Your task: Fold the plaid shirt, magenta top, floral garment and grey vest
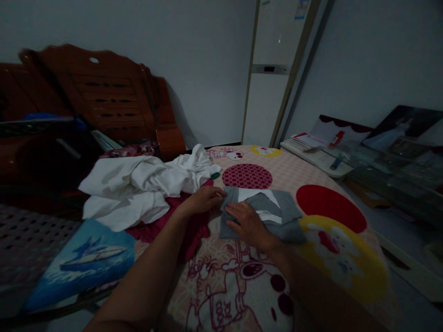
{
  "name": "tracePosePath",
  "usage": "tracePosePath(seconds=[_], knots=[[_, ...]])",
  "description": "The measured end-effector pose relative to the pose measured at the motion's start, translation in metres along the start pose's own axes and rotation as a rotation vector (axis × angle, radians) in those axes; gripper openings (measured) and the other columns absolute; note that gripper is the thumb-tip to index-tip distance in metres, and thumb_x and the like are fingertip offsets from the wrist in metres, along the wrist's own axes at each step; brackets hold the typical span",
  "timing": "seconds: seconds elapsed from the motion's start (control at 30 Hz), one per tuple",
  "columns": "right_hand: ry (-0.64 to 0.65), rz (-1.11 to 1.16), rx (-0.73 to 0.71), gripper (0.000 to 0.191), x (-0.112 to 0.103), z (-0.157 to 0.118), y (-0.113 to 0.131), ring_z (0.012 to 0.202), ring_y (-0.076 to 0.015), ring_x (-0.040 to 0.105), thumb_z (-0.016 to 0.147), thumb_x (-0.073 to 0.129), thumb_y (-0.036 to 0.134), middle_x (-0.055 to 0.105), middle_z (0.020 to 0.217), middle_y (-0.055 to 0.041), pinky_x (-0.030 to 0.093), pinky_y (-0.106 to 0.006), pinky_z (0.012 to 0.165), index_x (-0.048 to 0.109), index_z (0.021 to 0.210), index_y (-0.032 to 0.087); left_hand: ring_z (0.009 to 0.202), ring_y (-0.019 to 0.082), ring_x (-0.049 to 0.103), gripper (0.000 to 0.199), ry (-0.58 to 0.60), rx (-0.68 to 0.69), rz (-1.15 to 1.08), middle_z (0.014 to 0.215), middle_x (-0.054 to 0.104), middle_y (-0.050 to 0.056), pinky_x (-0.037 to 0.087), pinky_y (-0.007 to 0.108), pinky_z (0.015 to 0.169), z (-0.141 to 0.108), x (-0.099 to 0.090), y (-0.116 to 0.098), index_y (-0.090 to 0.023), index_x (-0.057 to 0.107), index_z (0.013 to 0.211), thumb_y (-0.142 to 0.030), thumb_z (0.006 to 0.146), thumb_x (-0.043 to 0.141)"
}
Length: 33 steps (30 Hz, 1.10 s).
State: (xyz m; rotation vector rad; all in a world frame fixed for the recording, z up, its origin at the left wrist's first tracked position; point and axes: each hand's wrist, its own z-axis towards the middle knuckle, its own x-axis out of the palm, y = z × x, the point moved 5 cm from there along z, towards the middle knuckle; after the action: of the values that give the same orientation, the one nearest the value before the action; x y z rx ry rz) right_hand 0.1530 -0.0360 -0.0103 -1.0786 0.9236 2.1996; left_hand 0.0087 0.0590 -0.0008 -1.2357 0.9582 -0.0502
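Note:
A grey garment with white panels (290, 200) lies folded into a flat rectangle on the patterned cloth. At its left edge, the fingers of my left hand (206, 199) are curled in and pinch the fabric. My right hand (247, 221) rests on the garment's left half, palm down, with its fingers apart. Just left of my left hand is a dark red cloth (194, 240), partly under a loose heap of white fabric (138, 180).
The garments are on a rounded surface covered by a pink cartoon-print cloth (249, 258). Carved wooden chairs (107, 92) stand at the left, near a blue boat-print cushion (90, 258). At the right, a glass-topped cabinet (387, 170) bears papers; a tall white unit (266, 97) stands behind.

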Motion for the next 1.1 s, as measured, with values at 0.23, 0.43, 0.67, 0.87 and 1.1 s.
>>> tracePosePath(seconds=[0.23,0.43,0.67,0.87,1.1], knots=[[0.085,-0.187,-0.027,0.022,0.004,-0.001,0.007,0.111,-0.0266,0.053,0.092,0.057,0.021,0.062,0.126,-0.0105,0.048,-0.044,0.093,0.067,0.112,0.019,0.068,0.012,0.059,0.032,-0.025,0.102,-0.048,0.084,0.067,0.003,0.045,0.021,0.062,0.012,0.010,-0.002,-0.014,0.070,0.105,-0.021,0.074,0.065],[0.062,-0.153,-0.043,0.021,0.002,-0.006,0.007,0.110,-0.0255,0.057,0.093,0.055,0.021,0.063,0.125,-0.0117,0.049,-0.043,0.093,0.068,0.110,0.019,0.068,0.012,0.058,0.034,-0.051,0.092,0.072,0.086,0.067,0.003,0.045,0.021,0.064,0.015,0.016,0.001,-0.016,0.071,0.107,-0.016,0.074,0.064],[-0.257,-0.024,0.055,0.028,-0.044,-0.013,-0.030,0.106,-0.0232,0.062,0.096,0.045,0.020,0.071,0.111,-0.0104,0.048,-0.040,0.097,0.070,0.108,0.017,0.079,0.017,0.063,0.033,-0.218,0.107,0.274,0.092,0.070,0.005,0.049,0.028,0.079,0.018,0.016,-0.013,-0.017,0.072,0.104,-0.012,0.076,0.057],[-0.322,-0.086,0.204,0.038,-0.072,-0.026,-0.094,0.122,-0.0242,0.056,0.098,0.040,0.028,0.065,0.127,-0.0120,0.042,-0.047,0.107,0.064,0.126,0.019,0.123,0.024,0.054,0.043,-0.278,0.350,0.317,0.132,0.061,0.013,0.041,0.039,0.107,0.022,0.047,-0.039,-0.015,0.057,0.132,-0.028,0.092,0.048],[-0.018,-0.261,0.289,0.037,-0.032,-0.037,-0.114,0.131,-0.0277,0.049,0.096,0.047,0.028,0.058,0.137,-0.0139,0.033,-0.053,0.112,0.059,0.130,0.019,0.141,0.031,0.036,0.058,-0.072,0.370,0.517,0.148,0.044,0.019,0.026,0.055,0.116,0.032,0.073,-0.002,-0.014,0.043,0.144,-0.040,0.093,0.052]])
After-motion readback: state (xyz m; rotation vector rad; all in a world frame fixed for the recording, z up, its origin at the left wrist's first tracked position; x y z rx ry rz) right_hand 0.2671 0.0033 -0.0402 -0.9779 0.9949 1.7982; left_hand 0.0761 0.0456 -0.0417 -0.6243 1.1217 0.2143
